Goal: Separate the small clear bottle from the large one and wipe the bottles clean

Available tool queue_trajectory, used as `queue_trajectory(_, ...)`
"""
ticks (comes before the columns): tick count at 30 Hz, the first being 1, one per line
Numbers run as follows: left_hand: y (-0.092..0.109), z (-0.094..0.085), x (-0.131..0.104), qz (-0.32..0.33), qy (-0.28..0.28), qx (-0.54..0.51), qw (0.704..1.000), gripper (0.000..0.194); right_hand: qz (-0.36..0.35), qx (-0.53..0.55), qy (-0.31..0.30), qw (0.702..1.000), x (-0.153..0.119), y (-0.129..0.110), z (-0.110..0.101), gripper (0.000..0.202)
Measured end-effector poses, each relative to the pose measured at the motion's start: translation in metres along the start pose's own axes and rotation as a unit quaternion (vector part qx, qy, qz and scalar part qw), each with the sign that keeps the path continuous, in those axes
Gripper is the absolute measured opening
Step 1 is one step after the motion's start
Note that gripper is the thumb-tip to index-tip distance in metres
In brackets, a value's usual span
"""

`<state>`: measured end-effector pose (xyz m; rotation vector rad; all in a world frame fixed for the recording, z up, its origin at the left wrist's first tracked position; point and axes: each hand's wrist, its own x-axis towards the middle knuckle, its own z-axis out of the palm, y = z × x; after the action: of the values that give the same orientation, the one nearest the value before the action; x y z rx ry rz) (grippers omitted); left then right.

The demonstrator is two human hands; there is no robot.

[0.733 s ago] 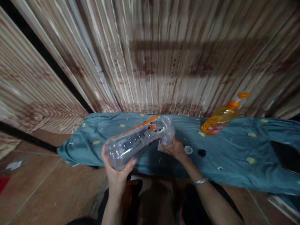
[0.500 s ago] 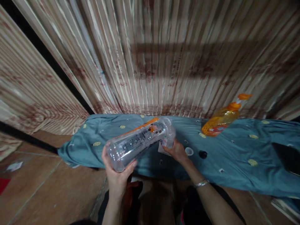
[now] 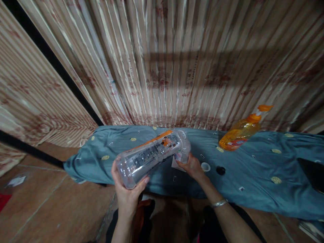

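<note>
While the left hand (image 3: 127, 199) cups one end of a large clear bottle (image 3: 148, 156), the right hand (image 3: 194, 167) grasps at the other

Held aslant at the middle of the frame, the clear bottle has its lower-left end in the left hand's grip, fingers along the outer side and thumb on the near side. Its label area bears an orange strip and small orange-and-dark figures. The right hand's grip is closed on a clear rounded part (image 3: 186, 148) at the bottle's upper-right end; whether that is a separate piece cannot be told. A silvery bracelet (image 3: 219, 203) circles the right wrist.

Just below that end, partly hidden, a pale flat piece (image 3: 178, 166) lies on the desk (image 3: 157, 185), which is draped in blue-green cloth with yellow motifs. Beside the right hand are a whitish round cap (image 3: 205, 167) and, farther right, a small black round object (image 3: 220, 170). A pump bottle (image 3: 239, 135) of orange liquid leans towards the upper right at the desk's far edge, right of centre, and a dark flat object (image 3: 312, 172) lies at the right edge of the frame.

Striped curtains (image 3: 174, 67) fill the upper frame; dark poles (image 3: 54, 65) cross the left side, and brown floor (image 3: 48, 202) shows at the lower left.
</note>
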<state>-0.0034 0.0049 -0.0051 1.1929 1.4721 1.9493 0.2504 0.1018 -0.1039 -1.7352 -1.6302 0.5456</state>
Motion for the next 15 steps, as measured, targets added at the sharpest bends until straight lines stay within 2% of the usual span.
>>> queue_trajectory(5,0.0010,-0.0075,0.0036,-0.032,-0.031,0.006,0.999,0.111,-0.001,-0.002,-0.006,1.000,0.0001,-0.0023,-0.0011,0.056)
queue_trajectory(11,-0.0031,-0.0006,-0.0019,-0.005,0.003,-0.011,1.000,0.107,0.009,-0.003,-0.012,1.000,-0.0008,-0.0067,-0.0044,0.057)
queue_trajectory(15,-0.0010,0.0008,-0.0017,-0.043,-0.010,-0.032,0.999,0.112,0.011,-0.011,-0.011,1.000,-0.0013,-0.0083,-0.0041,0.055)
